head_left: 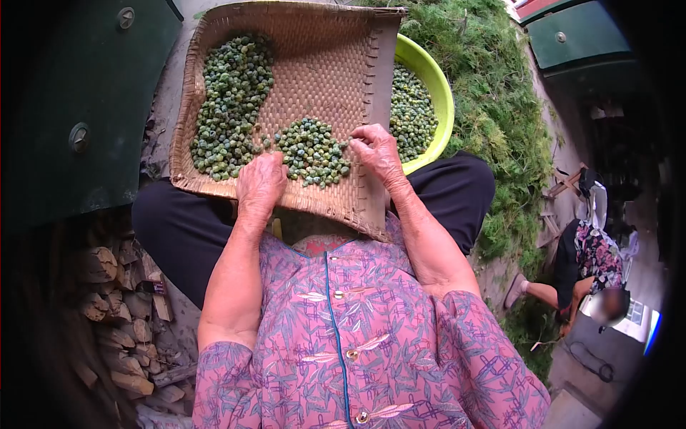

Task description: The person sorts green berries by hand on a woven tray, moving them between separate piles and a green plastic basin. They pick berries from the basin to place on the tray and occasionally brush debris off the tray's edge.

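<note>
A woven tray (314,57) rests across my lap, its flat edge strip to the right. Small round green fruits lie on it in a long pile (232,100) at the left and a smaller pile (312,154) near the middle. My left hand (262,179) is closed at the tray's near edge, between the two piles; what its fingers hold, if anything, is hidden. My right hand (377,150) is over the edge strip, right of the smaller pile, thumb and fingers pinched together on something too small to name. Beside the tray, a yellow-green basin (444,100) holds more green fruits (411,118).
Cut green branches (493,107) cover the ground at the right. Firewood (132,322) is stacked at the lower left, beneath a dark green cabinet (78,93). Another person (593,257) sits at the far right beside a wooden stool (564,182).
</note>
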{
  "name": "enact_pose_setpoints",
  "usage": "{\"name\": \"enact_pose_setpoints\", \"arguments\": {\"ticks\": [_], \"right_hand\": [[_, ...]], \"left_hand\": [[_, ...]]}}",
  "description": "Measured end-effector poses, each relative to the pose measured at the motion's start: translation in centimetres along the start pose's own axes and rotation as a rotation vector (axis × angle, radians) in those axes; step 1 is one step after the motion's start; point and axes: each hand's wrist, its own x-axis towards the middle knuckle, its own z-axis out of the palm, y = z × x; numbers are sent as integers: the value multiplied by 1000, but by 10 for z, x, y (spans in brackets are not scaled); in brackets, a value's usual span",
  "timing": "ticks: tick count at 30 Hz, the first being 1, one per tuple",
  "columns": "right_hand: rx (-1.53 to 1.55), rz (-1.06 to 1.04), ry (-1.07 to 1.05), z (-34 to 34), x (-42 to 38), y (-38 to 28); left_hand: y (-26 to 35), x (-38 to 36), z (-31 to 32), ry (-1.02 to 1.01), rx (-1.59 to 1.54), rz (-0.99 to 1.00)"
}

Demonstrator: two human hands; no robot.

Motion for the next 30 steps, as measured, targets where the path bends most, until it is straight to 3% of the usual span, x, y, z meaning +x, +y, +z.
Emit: {"name": "enact_pose_setpoints", "arguments": {"ticks": [3, 5, 7, 11, 15, 30], "right_hand": [[11, 8, 272, -39, 18, 46], [-258, -52, 506, -54, 13, 39], [-257, -83, 501, -53, 11, 31], [-9, -110, 123, -22, -6, 11], [-145, -64, -235, 6, -27, -9], [-401, -174, -298, 0, -36, -14]], "left_hand": [[8, 4, 3, 29, -33, 16], [4, -1, 1, 57, -28, 49], [3, -2, 1, 58, -21, 39], [-1, -2, 4, 55, -22, 38], [3, -2, 0, 46, -20, 31], [8, -4, -2, 74, 23, 12]]}}
